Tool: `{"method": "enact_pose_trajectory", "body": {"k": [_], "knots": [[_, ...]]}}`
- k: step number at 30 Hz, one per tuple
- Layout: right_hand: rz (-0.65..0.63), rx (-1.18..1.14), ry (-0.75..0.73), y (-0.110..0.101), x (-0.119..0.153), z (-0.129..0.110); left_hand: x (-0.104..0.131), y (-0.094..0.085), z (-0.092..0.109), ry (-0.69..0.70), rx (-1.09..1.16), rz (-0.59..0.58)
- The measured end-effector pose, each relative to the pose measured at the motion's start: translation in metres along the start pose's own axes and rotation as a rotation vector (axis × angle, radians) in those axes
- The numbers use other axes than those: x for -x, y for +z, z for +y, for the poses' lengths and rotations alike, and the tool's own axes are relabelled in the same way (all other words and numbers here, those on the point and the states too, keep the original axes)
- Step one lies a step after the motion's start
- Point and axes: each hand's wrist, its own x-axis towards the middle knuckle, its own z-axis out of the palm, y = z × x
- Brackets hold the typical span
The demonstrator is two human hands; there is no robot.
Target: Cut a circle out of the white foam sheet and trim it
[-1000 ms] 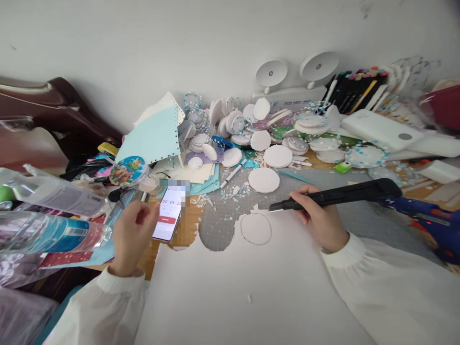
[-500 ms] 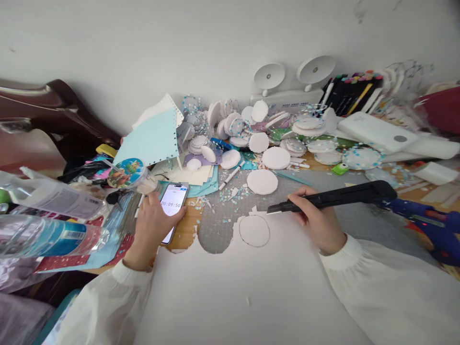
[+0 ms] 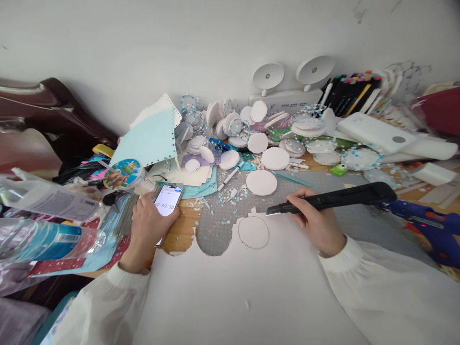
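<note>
My left hand [image 3: 148,221] is closed around the sides of a phone [image 3: 168,200], thumb at its right edge and fingers at the left. A timer reading 00:09:50 shows on the screen. In my right hand [image 3: 318,223] is a black utility knife [image 3: 334,197], its blade out and pointing left. The blade tip hovers near the top edge of a large white foam sheet [image 3: 244,282], right above a drawn circle [image 3: 253,233]. Round bites are cut from that edge. Beyond it, a white disc [image 3: 261,183] lies on the grey cutting mat [image 3: 215,235].
Many white discs [image 3: 275,158] are heaped at the back. A blue glue gun [image 3: 420,225] lies at the right, near a marker set [image 3: 354,93]. At the left are a water bottle [image 3: 50,239] and a lidded cup [image 3: 124,175]. A twin-head lamp [image 3: 287,98] stands by the wall.
My left hand and the phone have shifted slightly left together. My right hand and the knife stay almost still. The whole view has drifted a little.
</note>
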Motion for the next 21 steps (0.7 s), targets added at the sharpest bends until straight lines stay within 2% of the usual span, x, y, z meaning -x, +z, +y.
{"method": "enact_pose_trajectory", "body": {"k": [11,15,18,21], "knots": [[-0.009,0.003,0.001,-0.002,-0.001,0.003,0.002,0.002,0.000,-0.024,-0.056,0.009],[-0.014,-0.001,-0.008,-0.001,-0.001,0.004,0.001,0.004,-0.003,0.011,-0.064,0.004],[-0.006,-0.017,-0.015,-0.001,0.000,0.004,0.005,-0.005,-0.003,0.058,-0.056,-0.011],[0.012,-0.040,-0.019,0.000,0.000,0.003,0.025,-0.026,0.007,0.223,0.030,-0.058]]}}
